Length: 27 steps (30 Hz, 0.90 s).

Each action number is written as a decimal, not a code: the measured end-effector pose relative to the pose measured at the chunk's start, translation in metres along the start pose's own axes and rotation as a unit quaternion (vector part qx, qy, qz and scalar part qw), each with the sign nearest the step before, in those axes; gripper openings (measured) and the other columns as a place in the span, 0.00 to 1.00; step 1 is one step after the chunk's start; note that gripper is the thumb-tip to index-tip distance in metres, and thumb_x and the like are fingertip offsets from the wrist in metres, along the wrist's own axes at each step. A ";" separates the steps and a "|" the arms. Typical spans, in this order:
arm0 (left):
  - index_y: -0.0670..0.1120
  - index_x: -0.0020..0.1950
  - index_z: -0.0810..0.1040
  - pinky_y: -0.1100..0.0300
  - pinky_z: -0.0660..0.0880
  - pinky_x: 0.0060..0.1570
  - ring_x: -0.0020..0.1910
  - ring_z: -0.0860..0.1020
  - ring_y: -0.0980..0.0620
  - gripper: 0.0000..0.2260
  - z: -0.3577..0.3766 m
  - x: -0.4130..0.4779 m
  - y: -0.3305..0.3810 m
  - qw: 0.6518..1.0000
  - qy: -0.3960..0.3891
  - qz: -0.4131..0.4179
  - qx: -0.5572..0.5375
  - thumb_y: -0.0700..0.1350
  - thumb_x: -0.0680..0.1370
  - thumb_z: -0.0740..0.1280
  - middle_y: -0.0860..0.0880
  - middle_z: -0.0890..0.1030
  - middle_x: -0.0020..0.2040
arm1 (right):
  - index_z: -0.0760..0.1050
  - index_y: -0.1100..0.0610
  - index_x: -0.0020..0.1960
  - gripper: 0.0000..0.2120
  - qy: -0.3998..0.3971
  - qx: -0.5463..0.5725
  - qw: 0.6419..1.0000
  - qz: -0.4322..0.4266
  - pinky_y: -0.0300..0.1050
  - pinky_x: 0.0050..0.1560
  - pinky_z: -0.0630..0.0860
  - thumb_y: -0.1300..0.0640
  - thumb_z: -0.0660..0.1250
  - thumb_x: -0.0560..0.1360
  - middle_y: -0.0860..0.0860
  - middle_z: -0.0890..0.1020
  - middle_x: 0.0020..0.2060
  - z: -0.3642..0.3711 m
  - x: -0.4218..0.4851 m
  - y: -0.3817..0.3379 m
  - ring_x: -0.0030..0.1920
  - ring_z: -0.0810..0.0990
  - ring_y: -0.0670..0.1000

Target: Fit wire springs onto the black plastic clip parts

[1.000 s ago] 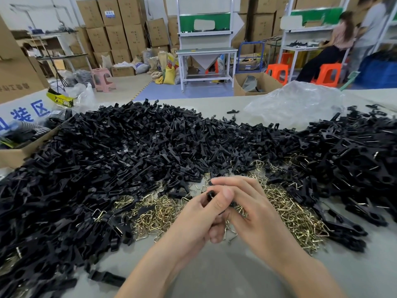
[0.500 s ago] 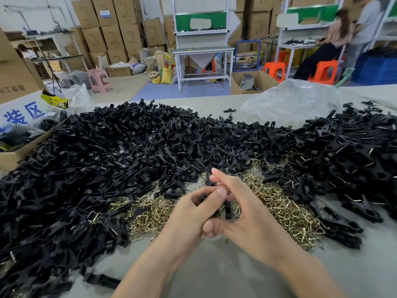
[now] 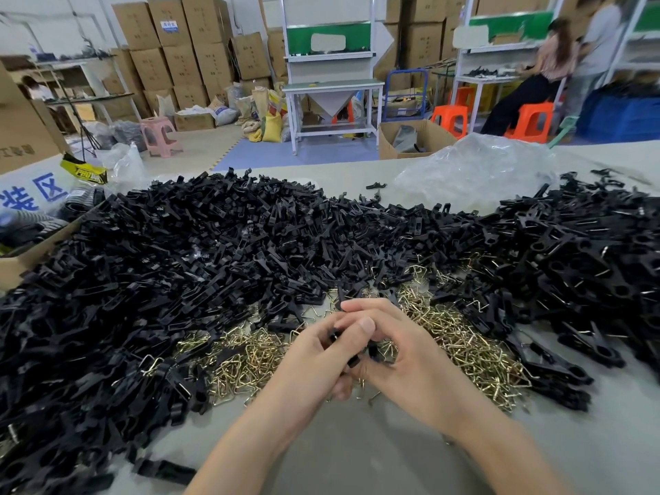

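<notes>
Both of my hands meet at the table's near middle around one black plastic clip part [image 3: 371,351]. My left hand [image 3: 318,355] pinches it from the left, thumb on top. My right hand [image 3: 403,355] curls round it from the right, fingers over the left thumb. Most of the clip is hidden between the fingers; whether a wire spring sits on it cannot be told. A heap of brass-coloured wire springs [image 3: 475,351] lies under and beside my hands. A large pile of loose black clip parts [image 3: 185,266] covers the left and middle of the grey table [image 3: 357,459].
A second pile of black clips [image 3: 589,259], some with wire on them, fills the right side. A crumpled clear plastic bag [image 3: 475,169] lies behind it. An open cardboard box [image 3: 21,259] stands at the left edge. People sit at workbenches far back right.
My hands have drawn a little closer together and nearer to me over the springs, still working the same clip. The right fingers now fold over the left thumb.
</notes>
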<state>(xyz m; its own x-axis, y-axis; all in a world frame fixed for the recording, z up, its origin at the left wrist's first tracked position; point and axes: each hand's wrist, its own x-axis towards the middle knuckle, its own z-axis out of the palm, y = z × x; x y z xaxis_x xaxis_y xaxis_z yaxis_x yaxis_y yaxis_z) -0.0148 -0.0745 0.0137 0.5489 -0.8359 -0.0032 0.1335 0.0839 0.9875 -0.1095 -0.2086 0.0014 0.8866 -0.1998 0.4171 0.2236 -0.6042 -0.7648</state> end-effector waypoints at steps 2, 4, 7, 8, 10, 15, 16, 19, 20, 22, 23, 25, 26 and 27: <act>0.56 0.49 0.83 0.66 0.65 0.25 0.23 0.65 0.57 0.18 0.001 -0.001 0.001 1.000 -0.019 0.008 0.010 0.66 0.69 0.75 0.58 0.75 0.31 | 0.75 0.35 0.59 0.17 0.009 0.010 1.000 0.001 0.49 0.65 0.75 0.52 0.72 0.75 0.34 0.73 0.66 0.001 -0.001 -0.001 0.67 0.75 0.44; 0.57 0.54 0.82 0.66 0.66 0.25 0.23 0.66 0.58 0.23 0.001 0.000 0.003 0.999 -0.034 0.018 0.026 0.70 0.67 0.74 0.59 0.78 0.33 | 0.74 0.33 0.56 0.13 0.019 0.035 0.999 0.027 0.51 0.61 0.77 0.42 0.71 0.73 0.32 0.73 0.66 0.000 0.000 0.000 0.66 0.74 0.42; 0.53 0.64 0.79 0.66 0.67 0.27 0.25 0.70 0.56 0.31 -0.001 -0.002 0.007 0.998 -0.046 0.030 0.041 0.70 0.68 0.72 0.56 0.79 0.34 | 0.75 0.37 0.54 0.13 0.042 0.079 0.995 0.041 0.47 0.62 0.75 0.41 0.73 0.73 0.34 0.76 0.65 0.001 0.003 0.000 0.64 0.77 0.42; 0.52 0.68 0.77 0.66 0.68 0.29 0.26 0.71 0.54 0.33 -0.001 -0.003 0.008 0.998 -0.050 0.031 0.035 0.70 0.69 0.71 0.55 0.78 0.33 | 0.76 0.39 0.54 0.12 0.051 0.109 0.992 0.043 0.46 0.61 0.76 0.41 0.74 0.73 0.36 0.79 0.63 0.001 0.005 -0.002 0.61 0.80 0.43; 0.53 0.71 0.74 0.62 0.72 0.31 0.29 0.74 0.52 0.34 -0.001 -0.006 0.009 0.999 -0.036 0.037 0.018 0.70 0.70 0.70 0.50 0.76 0.34 | 0.78 0.40 0.51 0.13 0.095 0.168 0.979 0.063 0.43 0.56 0.79 0.37 0.74 0.71 0.41 0.83 0.57 -0.010 0.013 -0.009 0.54 0.84 0.44; 0.59 0.65 0.74 0.64 0.74 0.41 0.37 0.76 0.61 0.17 -0.019 -0.004 0.000 0.916 0.211 0.126 0.318 0.61 0.79 0.61 0.59 0.80 0.41 | 0.72 0.53 0.66 0.30 0.379 0.473 0.788 0.112 0.46 0.54 0.82 0.40 0.72 0.70 0.53 0.82 0.61 -0.092 0.054 -0.011 0.59 0.83 0.53; 0.58 0.66 0.73 0.63 0.74 0.46 0.43 0.77 0.61 0.15 -0.027 -0.003 -0.002 0.861 0.250 0.140 0.420 0.58 0.81 0.60 0.60 0.80 0.45 | 0.69 0.54 0.67 0.30 0.413 0.519 0.739 0.115 0.46 0.55 0.82 0.40 0.71 0.72 0.56 0.79 0.64 -0.106 0.058 -0.010 0.60 0.82 0.53; 0.47 0.72 0.74 0.50 0.72 0.62 0.61 0.76 0.47 0.19 -0.049 0.005 -0.013 0.726 0.310 0.108 0.604 0.47 0.81 0.63 0.47 0.79 0.64 | 0.71 0.56 0.63 0.20 0.426 0.533 0.718 0.137 0.44 0.51 0.83 0.45 0.68 0.79 0.59 0.78 0.66 -0.110 0.060 -0.004 0.57 0.83 0.52; 0.45 0.73 0.73 0.47 0.70 0.66 0.65 0.75 0.43 0.20 -0.054 0.009 -0.015 0.700 0.322 0.081 0.632 0.46 0.81 0.64 0.44 0.77 0.67 | 0.73 0.56 0.65 0.17 0.416 0.514 0.736 0.145 0.44 0.49 0.83 0.48 0.67 0.81 0.58 0.79 0.64 -0.101 0.057 -0.001 0.54 0.85 0.51; 0.47 0.75 0.71 0.47 0.68 0.70 0.69 0.74 0.43 0.21 -0.060 0.015 -0.015 0.685 0.326 0.047 0.650 0.47 0.82 0.62 0.44 0.74 0.72 | 0.73 0.51 0.68 0.14 0.398 0.452 0.782 0.161 0.43 0.44 0.83 0.55 0.65 0.82 0.53 0.83 0.57 -0.078 0.050 0.005 0.48 0.86 0.49; 0.48 0.76 0.70 0.48 0.67 0.70 0.69 0.74 0.44 0.21 -0.061 0.017 -0.015 0.683 0.319 0.042 0.655 0.48 0.82 0.60 0.45 0.73 0.73 | 0.73 0.47 0.67 0.14 0.389 0.408 0.809 0.169 0.41 0.42 0.82 0.57 0.65 0.82 0.51 0.84 0.53 -0.064 0.046 0.008 0.46 0.86 0.48; 0.50 0.75 0.71 0.50 0.67 0.69 0.67 0.76 0.46 0.20 -0.063 0.020 -0.015 0.671 0.311 0.043 0.672 0.49 0.83 0.59 0.47 0.74 0.73 | 0.73 0.42 0.64 0.16 0.348 0.276 0.879 0.172 0.38 0.40 0.81 0.60 0.63 0.83 0.47 0.84 0.51 -0.039 0.040 0.014 0.44 0.85 0.46; 0.50 0.73 0.74 0.49 0.68 0.67 0.65 0.78 0.46 0.19 -0.065 0.020 -0.015 0.666 0.308 0.048 0.677 0.49 0.83 0.60 0.47 0.77 0.70 | 0.73 0.40 0.63 0.17 0.319 0.207 0.910 0.166 0.37 0.39 0.79 0.61 0.62 0.83 0.46 0.83 0.51 -0.028 0.038 0.017 0.44 0.84 0.45; 0.50 0.70 0.77 0.48 0.70 0.64 0.61 0.80 0.45 0.17 -0.066 0.021 -0.015 0.665 0.306 0.055 0.680 0.49 0.82 0.63 0.46 0.79 0.67 | 0.73 0.39 0.63 0.18 0.289 0.147 0.933 0.157 0.36 0.36 0.78 0.62 0.61 0.83 0.43 0.82 0.50 -0.018 0.036 0.021 0.44 0.84 0.45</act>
<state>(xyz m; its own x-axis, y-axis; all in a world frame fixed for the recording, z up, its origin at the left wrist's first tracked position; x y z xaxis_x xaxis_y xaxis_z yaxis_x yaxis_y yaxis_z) 0.0488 -0.0575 -0.0115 0.7817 -0.4537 0.4278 -0.5759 -0.7885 0.2161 -0.0804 -0.2424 0.0097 0.5790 -0.7660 0.2792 0.1661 -0.2245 -0.9602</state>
